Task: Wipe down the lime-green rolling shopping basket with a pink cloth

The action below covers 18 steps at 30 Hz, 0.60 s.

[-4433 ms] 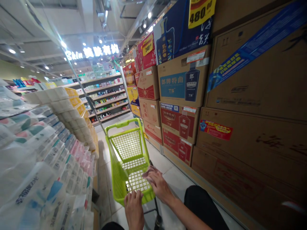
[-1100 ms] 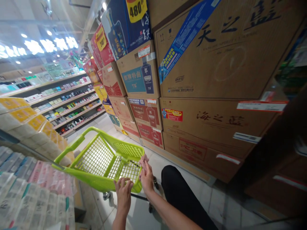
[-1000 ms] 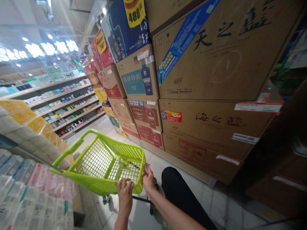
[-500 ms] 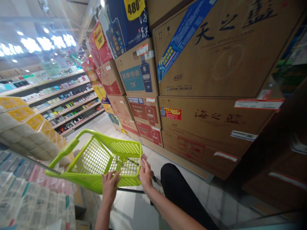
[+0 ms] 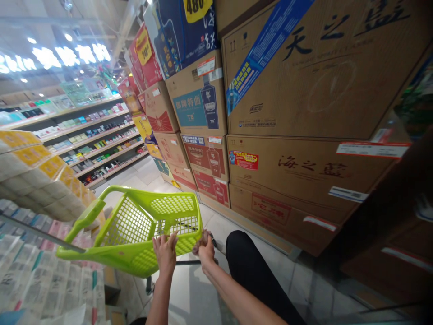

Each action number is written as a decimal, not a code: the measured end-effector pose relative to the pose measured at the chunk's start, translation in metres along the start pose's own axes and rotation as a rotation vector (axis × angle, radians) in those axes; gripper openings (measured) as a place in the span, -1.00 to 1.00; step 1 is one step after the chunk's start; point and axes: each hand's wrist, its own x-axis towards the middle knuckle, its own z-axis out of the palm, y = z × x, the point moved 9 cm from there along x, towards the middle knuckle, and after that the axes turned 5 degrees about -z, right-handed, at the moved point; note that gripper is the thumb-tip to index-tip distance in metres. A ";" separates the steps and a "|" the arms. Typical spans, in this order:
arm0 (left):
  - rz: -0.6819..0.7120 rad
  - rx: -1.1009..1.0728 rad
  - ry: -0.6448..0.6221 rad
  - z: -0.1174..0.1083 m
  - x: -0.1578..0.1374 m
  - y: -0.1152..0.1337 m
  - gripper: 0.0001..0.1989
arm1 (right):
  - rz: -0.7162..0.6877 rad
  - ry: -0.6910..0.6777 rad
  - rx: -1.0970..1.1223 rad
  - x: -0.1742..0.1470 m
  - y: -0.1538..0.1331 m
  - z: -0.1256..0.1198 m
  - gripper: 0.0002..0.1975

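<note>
A green shopping cart (image 5: 135, 262) stood at about 8 o'clock in the view, its basket of open mesh and its handle (image 5: 88, 215) pointing away toward 10 o'clock from the person. The left hand (image 5: 165, 253) had its fingers spread and bent over the near rim; whether it gripped the rim or merely rested there, I could not tell. At 3 o'clock from it, the right hand (image 5: 207, 252) was closed on a crumpled, pinkish cloth (image 5: 204, 236) at the cart's near right corner. Cloth and plastic looked to be touching, though the fingers hid part of the contact.

The step in hand appeared to be wiping that corner of the cart. As I judged it, the next move called for firm pressure from the cloth along the rim, with the left hand keeping the cart from rolling.

Stacked cardboard boxes (image 5: 292, 174) filled the side from 1 to 4 o'clock, and wrapped paper packs (image 5: 42, 180) were piled at 9 o'clock. The person's dark-clad leg (image 5: 252, 275) was at 5 o'clock, above the pale tiled floor (image 5: 189, 300).
</note>
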 end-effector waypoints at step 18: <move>0.048 -0.052 0.031 0.011 -0.003 0.054 -0.71 | -0.510 -0.299 -0.395 0.033 -0.110 -0.006 -0.37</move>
